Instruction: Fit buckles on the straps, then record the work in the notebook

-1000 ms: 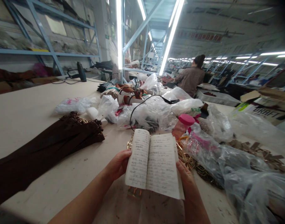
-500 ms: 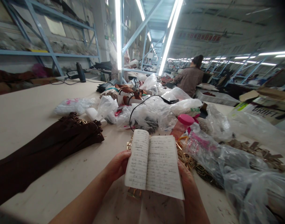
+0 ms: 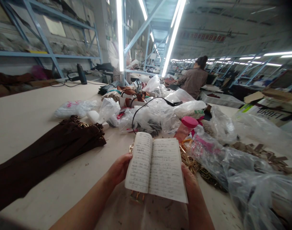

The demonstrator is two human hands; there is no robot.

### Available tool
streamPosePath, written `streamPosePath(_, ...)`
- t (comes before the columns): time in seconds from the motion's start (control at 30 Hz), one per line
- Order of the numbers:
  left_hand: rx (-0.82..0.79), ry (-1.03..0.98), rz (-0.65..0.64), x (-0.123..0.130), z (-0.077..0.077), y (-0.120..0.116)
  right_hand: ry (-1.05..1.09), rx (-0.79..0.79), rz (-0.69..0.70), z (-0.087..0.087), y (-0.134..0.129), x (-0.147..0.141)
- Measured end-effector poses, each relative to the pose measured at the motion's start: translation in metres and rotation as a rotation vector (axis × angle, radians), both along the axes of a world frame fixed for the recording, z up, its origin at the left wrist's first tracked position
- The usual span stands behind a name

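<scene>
Open notebook [image 3: 163, 167], apparently handwritten

Notebook [image 3: 163, 167] slightly wider open now

White tubes [image 3: 174, 38] glare ahead of me, burnt out to pure white, while the ceiling [image 3: 232, 19] at right sinks into dimness. Plastic bags [image 3: 157, 115] catch pale highlights. My notebook [image 3: 160, 167] is lit evenly but too soft for me to read. Shapes stretch toward the borders; the upper right corner goes black.
</scene>
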State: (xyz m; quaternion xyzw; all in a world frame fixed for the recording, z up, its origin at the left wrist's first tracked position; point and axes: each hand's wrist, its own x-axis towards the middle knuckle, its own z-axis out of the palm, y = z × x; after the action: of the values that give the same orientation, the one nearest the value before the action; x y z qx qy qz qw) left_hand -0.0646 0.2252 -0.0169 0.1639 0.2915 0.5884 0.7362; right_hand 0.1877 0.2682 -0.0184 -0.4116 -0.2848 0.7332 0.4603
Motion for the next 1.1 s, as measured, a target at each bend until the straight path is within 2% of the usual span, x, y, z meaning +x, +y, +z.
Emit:
streamPosePath(0.3,0.012,0.016,-0.006,0.0006,0.0066,-0.0006,-0.027,0.003,0.006,0.0052,-0.0011,-0.0002)
streamPosePath(0.47,-0.001,0.029,-0.002,0.0018,0.0072,-0.0008,-0.022,-0.003,0.006,0.0022,-0.0003,0.0002)
streamPosePath(1.1,-0.025,0.027,0.031,0.0005,0.0017,-0.0001,-0.058,0.005,-0.006,-0.0037,0.0017,0.0028)
